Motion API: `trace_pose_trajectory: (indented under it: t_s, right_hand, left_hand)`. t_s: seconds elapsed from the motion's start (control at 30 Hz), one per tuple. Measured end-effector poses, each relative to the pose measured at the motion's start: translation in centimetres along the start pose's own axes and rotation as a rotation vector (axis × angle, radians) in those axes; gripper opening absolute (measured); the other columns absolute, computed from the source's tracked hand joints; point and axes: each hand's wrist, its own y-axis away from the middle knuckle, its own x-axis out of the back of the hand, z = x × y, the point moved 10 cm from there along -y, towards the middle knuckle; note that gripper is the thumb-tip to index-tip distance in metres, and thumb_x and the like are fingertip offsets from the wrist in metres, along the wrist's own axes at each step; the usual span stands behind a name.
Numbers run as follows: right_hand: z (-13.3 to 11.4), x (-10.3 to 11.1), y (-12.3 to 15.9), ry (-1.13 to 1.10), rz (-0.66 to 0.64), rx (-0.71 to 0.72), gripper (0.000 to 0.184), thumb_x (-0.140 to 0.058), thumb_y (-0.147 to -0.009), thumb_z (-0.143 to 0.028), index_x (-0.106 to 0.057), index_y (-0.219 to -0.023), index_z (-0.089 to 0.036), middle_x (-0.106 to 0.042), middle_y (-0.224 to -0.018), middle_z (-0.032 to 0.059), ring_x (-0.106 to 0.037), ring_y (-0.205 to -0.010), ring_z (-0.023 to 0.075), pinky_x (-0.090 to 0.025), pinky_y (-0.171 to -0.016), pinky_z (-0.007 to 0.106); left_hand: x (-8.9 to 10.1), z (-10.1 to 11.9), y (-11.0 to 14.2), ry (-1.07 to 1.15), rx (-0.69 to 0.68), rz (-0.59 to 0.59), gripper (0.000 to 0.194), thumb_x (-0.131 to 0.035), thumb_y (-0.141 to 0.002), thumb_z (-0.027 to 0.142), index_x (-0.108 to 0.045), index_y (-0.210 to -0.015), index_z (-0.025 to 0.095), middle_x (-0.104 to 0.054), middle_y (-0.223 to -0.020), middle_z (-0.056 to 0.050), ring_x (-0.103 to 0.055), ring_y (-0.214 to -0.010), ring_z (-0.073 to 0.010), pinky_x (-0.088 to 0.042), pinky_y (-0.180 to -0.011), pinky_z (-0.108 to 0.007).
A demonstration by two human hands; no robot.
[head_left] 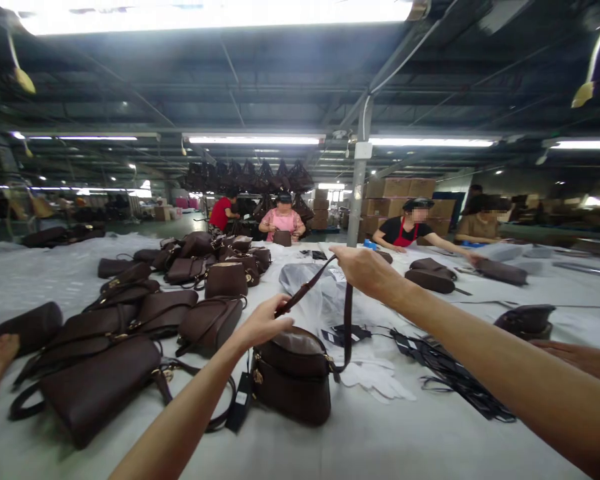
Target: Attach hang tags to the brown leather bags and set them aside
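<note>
Pinching the strap (349, 327) with both hands here, fingers closed on it. The left hand (267, 323) has it low, just above the bag's mouth, and the right hand (360, 270) has it higher, over toward 1 o'clock, with a loop dropping down to the bag's side. The bag (295, 383) itself sits upright on the white table (345, 453), right below the hands, top open with a greyish lining showing.

Just beside it at 9 o'clock there's a black tag (240, 400), and at 3 o'clock some white gloves (377, 380) lying flat. Further out at 2 to 3 o'clock, a messy heap of black tags (450, 367). Clear plastic (313, 287) is crumpled at 12. From 9 round to 11 it's a big spread of brown bags (153, 310), some overlapping.

Across the table, a person in pink (281, 223) holds a bag at 12, and a person in a red apron (407, 230) reaches toward a brown bag (503, 272) at 1 to 2 o'clock.
</note>
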Motion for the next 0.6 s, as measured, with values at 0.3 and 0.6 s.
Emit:
trace_pose_trajectory:
  t_s: [0.3,0.6]
  right_hand:
    - [-1.4,-5.1,4.9,-1.182,-0.382,-0.072,0.034,-0.059,-0.083,-0.051,-0.057,-0.084,-0.017,-0.044,-0.048,-0.0078,-0.041,-0.042,0.0086,-0.031,-0.045,0.021]
    - [-8.6,-16.0,14.2,-1.475,-0.983,-0.125,0.050,-0.056,-0.078,-0.066,-0.052,-0.067,-0.017,-0.048,-0.047,-0.0042,-0.041,-0.037,0.0074,-0.031,-0.040,0.020]
  left_hand:
    - [2.8,-4.8,-3.4,1.141,0.420,0.432,0.026,-0.046,-0.088,0.012,-0.046,-0.062,0.017,-0.051,-0.053,0.003,-0.045,-0.041,-0.0070,-0.041,-0.050,-0.021]
    - [6.5,-8.2,-1.1,1.483,0.390,0.469,0.032,-0.032,-0.093,0.018,-0.035,-0.061,0.019,-0.049,-0.053,0.001,-0.056,-0.048,-0.0117,-0.050,-0.055,-0.027]
